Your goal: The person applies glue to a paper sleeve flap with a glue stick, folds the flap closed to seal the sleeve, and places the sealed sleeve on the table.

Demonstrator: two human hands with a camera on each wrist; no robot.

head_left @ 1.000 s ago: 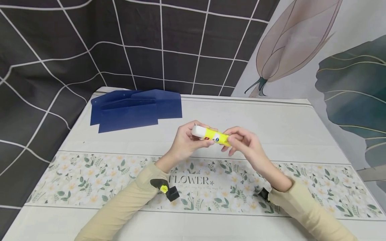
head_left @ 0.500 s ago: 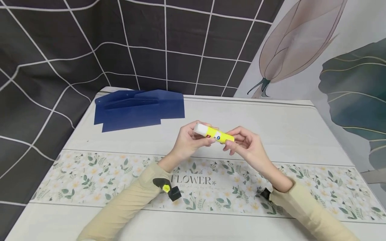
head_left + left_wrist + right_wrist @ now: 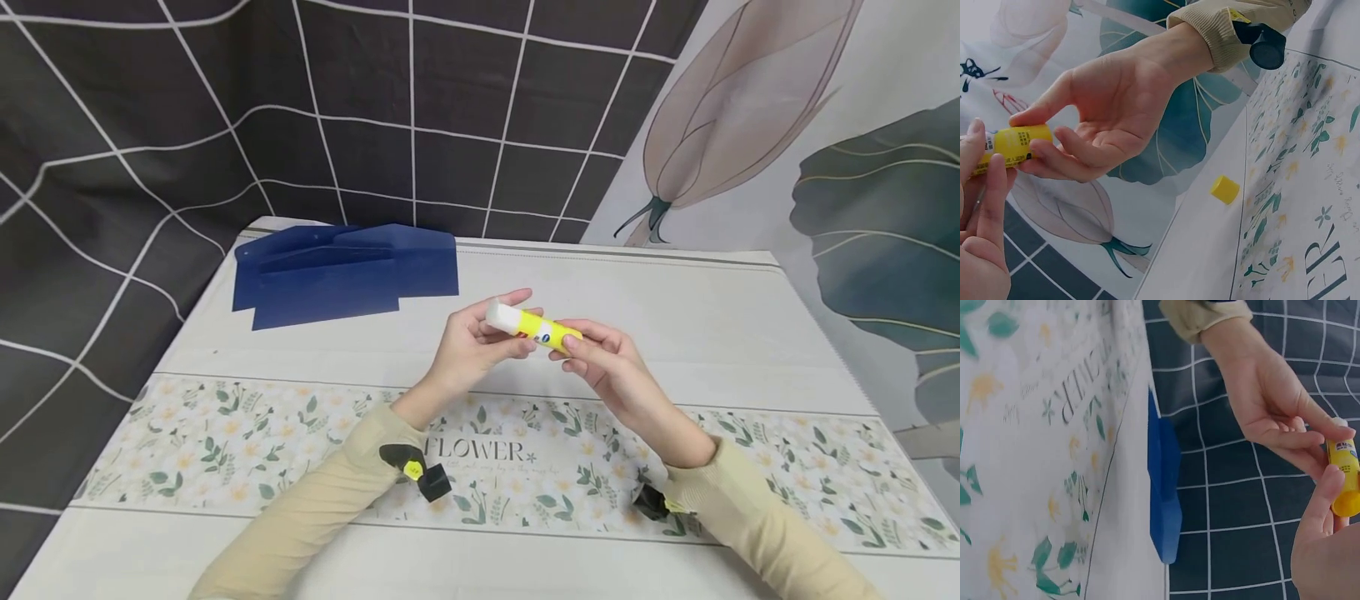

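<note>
In the head view, a yellow glue stick (image 3: 536, 326) with a white end is held up over the table between both hands. My left hand (image 3: 471, 343) pinches it near the white end, index finger extended. Around the yellow base, the thumb and fingers of my right hand (image 3: 618, 365) grip it. The left wrist view has the right hand (image 3: 1116, 106) curled at the base end of the glue stick (image 3: 1016, 145). A small yellow cap (image 3: 1225, 189) lies on the tabletop there; in the head view it is hidden.
A blue folded cardboard piece (image 3: 345, 275) lies at the table's back left. The white tablecloth (image 3: 637, 292) carries a flower-print band. Behind the table hang a dark grid curtain (image 3: 465, 92) and a leaf-patterned cloth (image 3: 738, 108).
The right hand's fingers shift their grip around the glue stick's base, and its wrist turns. The left index finger lifts and straightens. The blue cardboard stays put.
</note>
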